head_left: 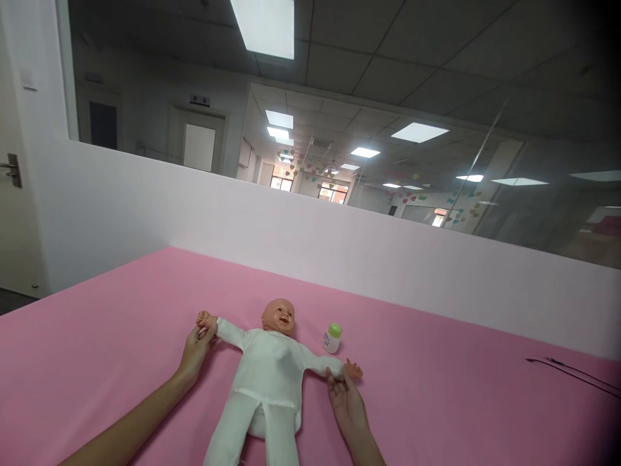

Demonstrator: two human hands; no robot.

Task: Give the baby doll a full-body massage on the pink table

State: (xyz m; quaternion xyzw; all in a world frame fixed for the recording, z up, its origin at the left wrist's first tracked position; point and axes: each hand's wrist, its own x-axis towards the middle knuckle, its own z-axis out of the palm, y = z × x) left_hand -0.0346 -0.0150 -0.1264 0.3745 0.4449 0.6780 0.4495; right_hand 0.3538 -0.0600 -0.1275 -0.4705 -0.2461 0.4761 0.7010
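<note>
A baby doll (pixel 273 369) with a white cloth body lies on its back on the pink table, its arms stretched out to both sides. My left hand (pixel 196 353) is closed around the doll's wrist on the left side of the view. On the other side, my right hand (pixel 347 401) has its thumb and fingers at the doll's other wrist, holding it from below. Just above that arm stands a small bottle (pixel 332 338) with a green lid, apart from my hand. The lower ends of the doll's legs are cut off by the frame.
The pink tabletop (pixel 121 336) meets a white wall (pixel 301 233) with a large glass window above it. Two thin black cables (pixel 572 372) lie at the right. A door (pixel 17 194) is at the far left.
</note>
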